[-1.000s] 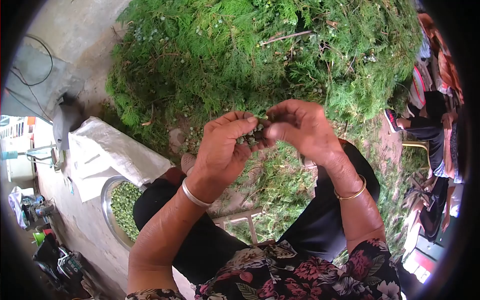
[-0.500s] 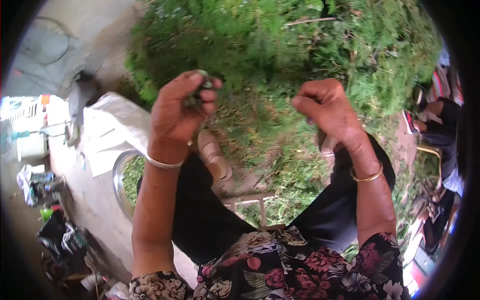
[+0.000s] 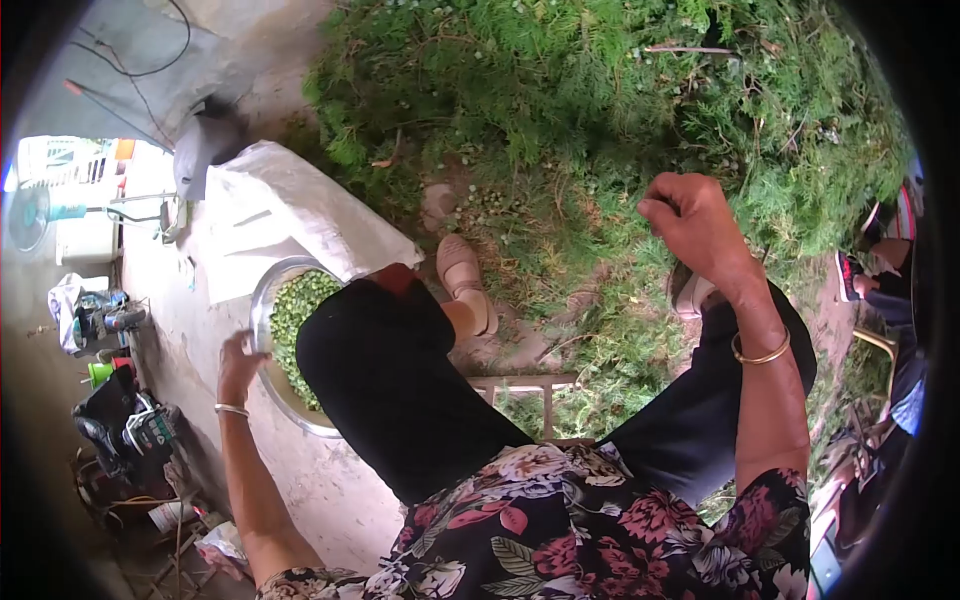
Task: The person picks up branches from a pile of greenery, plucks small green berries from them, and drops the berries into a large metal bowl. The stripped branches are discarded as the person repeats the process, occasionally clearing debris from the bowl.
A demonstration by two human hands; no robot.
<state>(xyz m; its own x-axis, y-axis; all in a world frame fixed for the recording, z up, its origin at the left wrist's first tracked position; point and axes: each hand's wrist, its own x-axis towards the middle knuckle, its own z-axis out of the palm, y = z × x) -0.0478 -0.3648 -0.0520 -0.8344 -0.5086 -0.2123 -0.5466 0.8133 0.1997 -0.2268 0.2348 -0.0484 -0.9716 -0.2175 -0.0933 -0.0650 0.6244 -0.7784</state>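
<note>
My left hand (image 3: 238, 370) is at the left rim of a metal basin (image 3: 262, 303), its fingers apart and nothing visible in them. Small green cones or seed pods (image 3: 300, 308) fill much of the basin, which stands beside my left knee. Out in front of my right knee, my right hand (image 3: 692, 222) is raised with its fingers curled together. Whatever those fingers may hold is hidden. Beyond both hands lies a broad heap of cut evergreen branches (image 3: 560, 95), with small pale-green cones among the sprigs.
A white sack (image 3: 290, 200) lies between the basin and the branches. Loose sprigs cover the ground around my feet, near a wooden frame (image 3: 548, 400). A scooter-like vehicle (image 3: 130, 420) stands at the left. Another person's shoe (image 3: 848, 275) and legs are at the right edge.
My left hand has moved down and left from above the branches to the basin; the green pieces it held are gone from it and its fingers have spread. My right hand remains curled.
</note>
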